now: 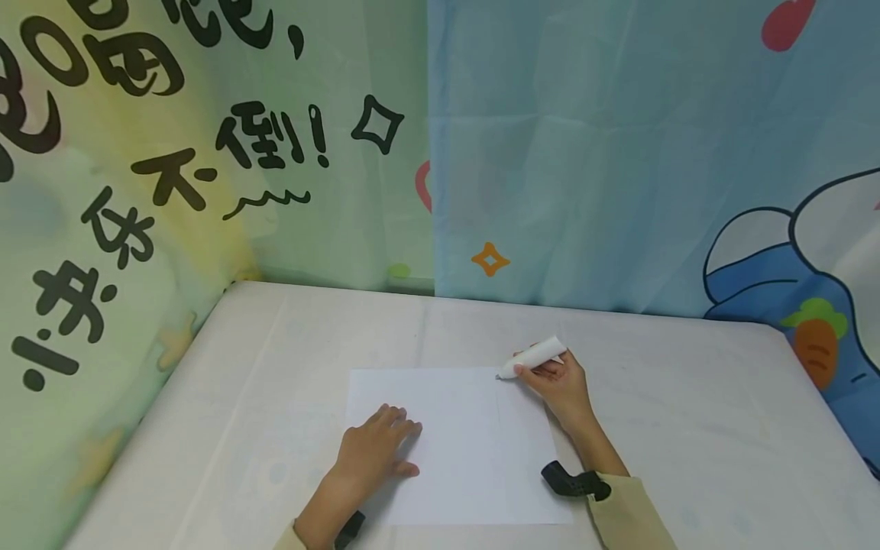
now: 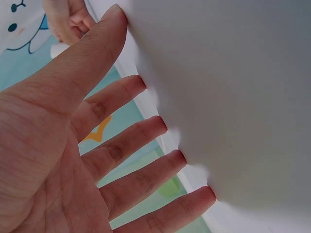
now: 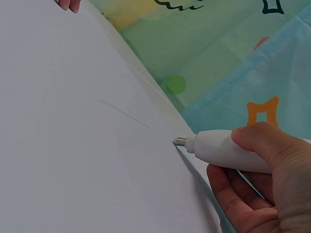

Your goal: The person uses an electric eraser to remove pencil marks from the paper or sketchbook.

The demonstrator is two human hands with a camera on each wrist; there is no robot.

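A sheet of white paper (image 1: 467, 458) lies on the table. My right hand (image 1: 560, 386) pinches a thick white pen-shaped tool (image 1: 539, 356) between thumb and fingers. In the right wrist view, the narrow metallic tip of the tool (image 3: 223, 149) meets the paper near its far edge. A thin grey line (image 3: 129, 116) runs across the sheet to near that tip. On the left part of the paper rests my left hand (image 1: 371, 451), its fingers spread and their tips touching the sheet, as the left wrist view also shows.
The white-covered table (image 1: 687, 405) extends around the paper on all sides. Behind it hang printed cloths, a green-yellow one (image 1: 330, 229) with black characters and a blue one (image 1: 584, 191). A black wrist device (image 1: 574, 483) sits at my right cuff.
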